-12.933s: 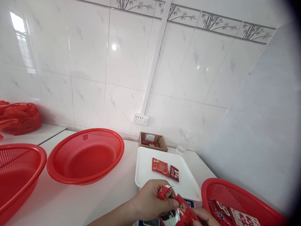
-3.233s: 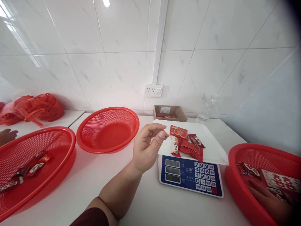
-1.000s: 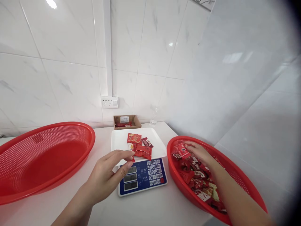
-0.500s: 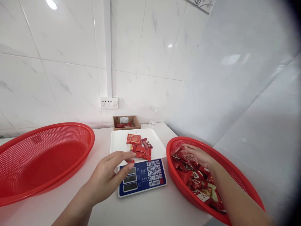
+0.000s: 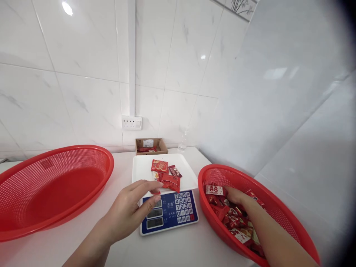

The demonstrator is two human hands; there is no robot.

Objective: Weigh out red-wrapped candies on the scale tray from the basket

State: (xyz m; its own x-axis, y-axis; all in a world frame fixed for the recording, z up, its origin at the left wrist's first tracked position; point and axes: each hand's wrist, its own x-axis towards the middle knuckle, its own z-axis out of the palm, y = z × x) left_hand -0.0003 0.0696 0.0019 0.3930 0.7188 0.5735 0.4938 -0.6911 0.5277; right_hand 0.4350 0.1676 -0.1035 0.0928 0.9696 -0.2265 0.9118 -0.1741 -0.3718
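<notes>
My left hand (image 5: 132, 209) hovers over the near-left part of a digital scale (image 5: 169, 213), thumb and index finger apart and the other fingers curled. A small red patch shows by its fingertips; I cannot make out what it is. On the scale's white pan (image 5: 141, 167) lie several red snack packets (image 5: 169, 181). My right hand (image 5: 235, 194) reaches into the right red basket (image 5: 205, 207), its fingers sunk among many wrapped snacks (image 5: 233, 218) and hidden. A white-and-red packet (image 5: 214, 190) printed "88" sits against that hand's left side.
A large red mesh basket (image 5: 66, 193) stands at the left. Behind the scale is a small cardboard box (image 5: 164, 148) holding red packets, with a clear plastic bottle (image 5: 182, 141) beside it. The tiled wall (image 5: 91, 111) carries a power socket (image 5: 131, 122).
My right hand has gone down from above the snacks into them. The "88" packet now shows on top beside it. My left hand has hardly moved.
</notes>
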